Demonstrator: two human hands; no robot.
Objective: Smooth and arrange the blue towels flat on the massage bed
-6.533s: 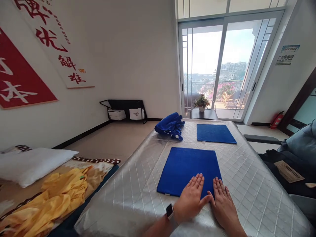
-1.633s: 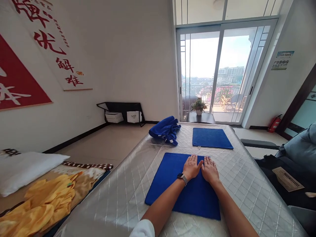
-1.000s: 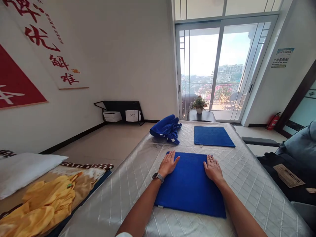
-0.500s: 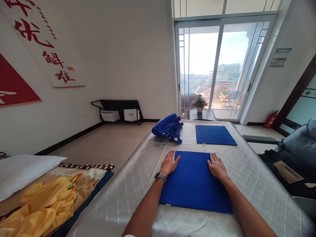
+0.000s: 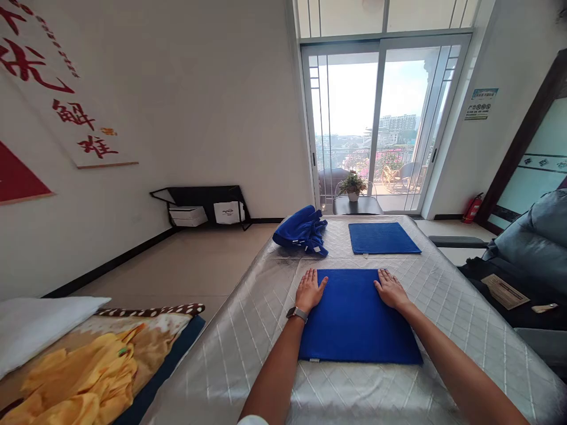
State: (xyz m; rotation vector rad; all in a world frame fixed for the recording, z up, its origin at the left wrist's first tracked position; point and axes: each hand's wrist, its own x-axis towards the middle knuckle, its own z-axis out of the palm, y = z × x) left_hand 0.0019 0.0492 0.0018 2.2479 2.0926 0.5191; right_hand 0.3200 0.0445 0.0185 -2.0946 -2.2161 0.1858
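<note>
A blue towel (image 5: 358,324) lies flat on the silvery quilted cover (image 5: 248,330) in front of me, a small white tag at its near edge. My left hand (image 5: 310,290) rests on its far left corner, palm down, fingers stretched out. On the far right corner lies my right hand (image 5: 391,289), also flat with fingers extended. Farther off, a second blue towel (image 5: 383,238) is spread flat to the right. Left of that sits a crumpled heap of blue towels (image 5: 301,231) with white tags showing.
To the left, yellow cloth (image 5: 80,378) and a white pillow (image 5: 44,324) lie on a lower bed. A potted plant (image 5: 353,184) stands on a chair beyond the far edge. At right are a grey armchair (image 5: 531,242) and a fire extinguisher (image 5: 472,208).
The view has shifted slightly to the right. Both hands stay flat on the far corners of the near towel, whose near edge appears slightly farther from me.
</note>
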